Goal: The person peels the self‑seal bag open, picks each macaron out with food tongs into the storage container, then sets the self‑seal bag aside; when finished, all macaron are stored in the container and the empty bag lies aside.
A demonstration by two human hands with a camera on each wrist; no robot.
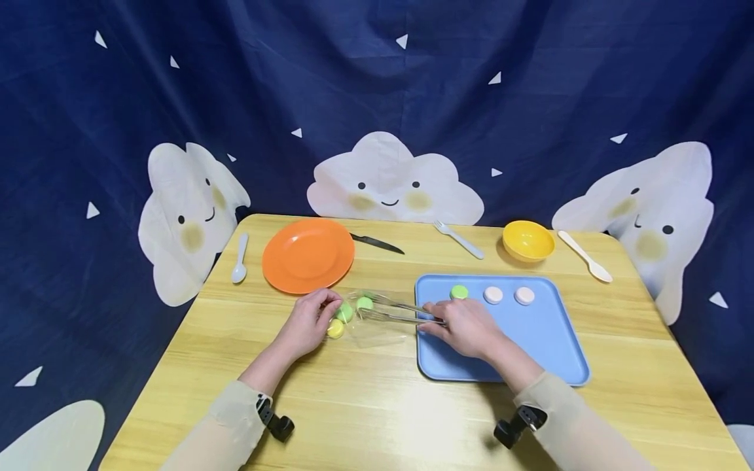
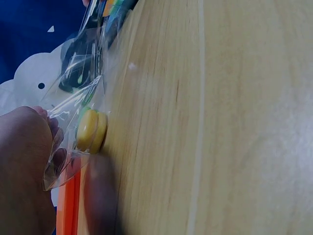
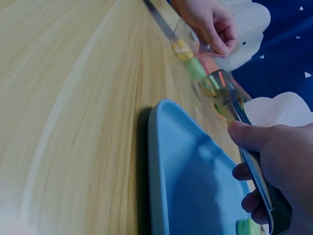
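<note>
My left hand (image 1: pixel 306 320) pinches the edge of a clear plastic bag (image 1: pixel 383 337) lying on the table. Inside the bag are a yellow macaron (image 2: pixel 91 130) and two green ones, the nearer green macaron (image 1: pixel 344 312) right by my left fingertips. My right hand (image 1: pixel 468 327) grips metal tongs (image 1: pixel 406 320) above the left edge of the blue tray (image 1: pixel 530 347). The tongs reach into the bag, with their tips around the farther green macaron (image 1: pixel 364 303). Along the tray's far side sit a green macaron (image 1: pixel 459 292) and two pale pink macarons (image 1: pixel 493 295).
An orange plate (image 1: pixel 306 255) lies beyond my left hand, with a blue-grey spoon (image 1: pixel 239 261) to its left and a black knife (image 1: pixel 378 244) to its right. Farther right are a fork (image 1: pixel 459 240), a yellow bowl (image 1: pixel 528 241) and a cream spoon (image 1: pixel 585 256).
</note>
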